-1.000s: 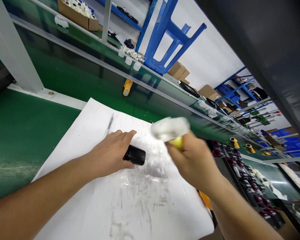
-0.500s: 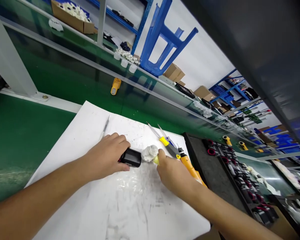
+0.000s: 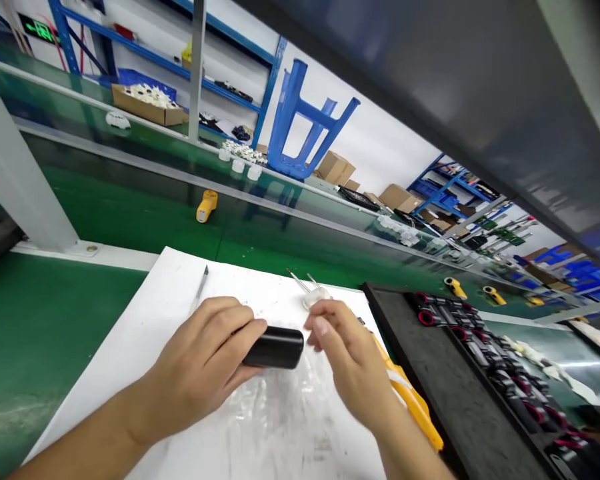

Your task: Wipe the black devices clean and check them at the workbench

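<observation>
My left hand (image 3: 205,363) grips a black cylinder (image 3: 275,347) that lies across its fingers, its far end sticking out toward the right. My right hand (image 3: 345,353) is beside that end, its fingertips close to the cylinder and holding nothing. Just beyond them, a crumpled white wad (image 3: 316,298) rests on the white sheet (image 3: 170,280). Thin metal screwdriver shafts (image 3: 300,281) lie by the wad, their handles hidden behind my right hand. An orange-yellow tool handle (image 3: 410,407) lies below my right wrist. A slim metal blade (image 3: 200,285) lies at the sheet's far left.
To the right, a black tray (image 3: 460,347) holds rows of black parts with red rings. A green conveyor belt (image 3: 120,220) runs behind the sheet, carrying a yellow tool (image 3: 207,205). Shelves, cardboard boxes and an upturned blue stool (image 3: 295,133) stand beyond. A dark overhead panel (image 3: 430,87) crosses the top right.
My right hand has let go of the white wad, which now lies on the sheet. My left hand has lifted and turned the black cylinder. The whole view has shifted as my head moved.
</observation>
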### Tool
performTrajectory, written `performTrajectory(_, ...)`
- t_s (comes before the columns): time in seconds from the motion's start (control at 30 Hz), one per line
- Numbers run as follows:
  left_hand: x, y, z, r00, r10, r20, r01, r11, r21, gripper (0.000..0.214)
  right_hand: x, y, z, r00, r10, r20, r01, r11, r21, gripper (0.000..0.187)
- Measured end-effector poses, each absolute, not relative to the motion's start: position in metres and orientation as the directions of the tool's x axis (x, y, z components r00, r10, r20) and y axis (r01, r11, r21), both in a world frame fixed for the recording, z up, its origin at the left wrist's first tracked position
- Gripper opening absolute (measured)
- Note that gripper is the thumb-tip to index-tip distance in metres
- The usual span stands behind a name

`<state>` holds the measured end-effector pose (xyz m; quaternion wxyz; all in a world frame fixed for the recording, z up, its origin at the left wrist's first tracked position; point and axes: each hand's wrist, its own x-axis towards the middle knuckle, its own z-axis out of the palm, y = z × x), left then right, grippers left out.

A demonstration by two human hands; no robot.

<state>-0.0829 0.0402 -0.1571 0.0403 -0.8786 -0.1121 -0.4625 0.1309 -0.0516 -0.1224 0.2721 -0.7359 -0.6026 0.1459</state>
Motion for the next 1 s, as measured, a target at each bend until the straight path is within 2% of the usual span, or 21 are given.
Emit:
performTrajectory(0.07, -0.083, 0.036, -0.155, 0.509, 0.142, 0.849, 0.265, -0.964, 0.002, 0.035, 0.115, -0.058, -0.125, 0.096, 0.98, 0.175, 0.65, 0.072, -0.757, 0.036)
performTrajectory(0.1, -0.083, 0.035, -0.155, 0.487, 0.137, 0.862, 0.283, -0.959, -0.007, 0.033, 0.109, -0.061, -0.128, 0.045, 0.976, 0.212, 0.578, 0.148, -0.803, 0.035)
performTrajectory(0.13, -0.083, 0.034, -0.155, 0.468, 0.134, 0.874, 0.298, -0.954, -0.013, 0.031, 0.104, -0.062, -0.131, 0.007, 0.969, 0.247, 0.541, 0.204, -0.816, 0.032)
performTrajectory(0.23, -0.084, 0.034, -0.156, 0.45, 0.137, 0.882, 0.308, -0.952, -0.009, 0.031, 0.101, -0.064, -0.144, -0.055, 0.949, 0.311, 0.592, 0.282, -0.755, 0.027)
performTrajectory(0.33, -0.085, 0.034, -0.159, 0.476, 0.146, 0.867, 0.291, -0.957, 0.001, 0.032, 0.105, -0.068, -0.153, -0.008, 0.97, 0.243, 0.628, 0.194, -0.753, 0.033)
performTrajectory(0.47, -0.085, 0.031, -0.158, 0.526, 0.18, 0.831, 0.316, -0.949, 0.006, 0.036, 0.106, -0.074, -0.153, 0.057, 0.992, 0.113, 0.582, 0.059, -0.811, 0.037)
performTrajectory(0.57, -0.083, 0.029, -0.156, 0.537, 0.219, 0.815, 0.325, -0.945, 0.04, 0.033, 0.104, -0.076, -0.15, 0.07, 0.992, 0.105, 0.553, 0.049, -0.832, 0.041)
performTrajectory(0.7, -0.079, 0.028, -0.162, 0.597, 0.292, 0.747, 0.286, -0.948, 0.143, 0.029, 0.099, -0.077, -0.149, 0.147, 0.982, 0.115, 0.506, 0.025, -0.862, 0.046)
performTrajectory(0.83, -0.08, 0.03, -0.182, 0.677, 0.385, 0.628, 0.341, -0.919, 0.197, 0.036, 0.097, -0.07, -0.154, 0.229, 0.968, 0.102, 0.425, -0.005, -0.905, 0.036)
performTrajectory(0.93, -0.084, 0.034, -0.191, 0.697, 0.44, 0.566, 0.408, -0.893, 0.191, 0.043, 0.099, -0.061, -0.157, 0.174, 0.978, 0.113, 0.317, 0.053, -0.947, 0.038)
performTrajectory(1.0, -0.086, 0.037, -0.19, 0.709, 0.438, 0.552, 0.38, -0.897, 0.224, 0.048, 0.1, -0.058, -0.156, 0.17, 0.977, 0.126, 0.182, 0.094, -0.979, 0.043)
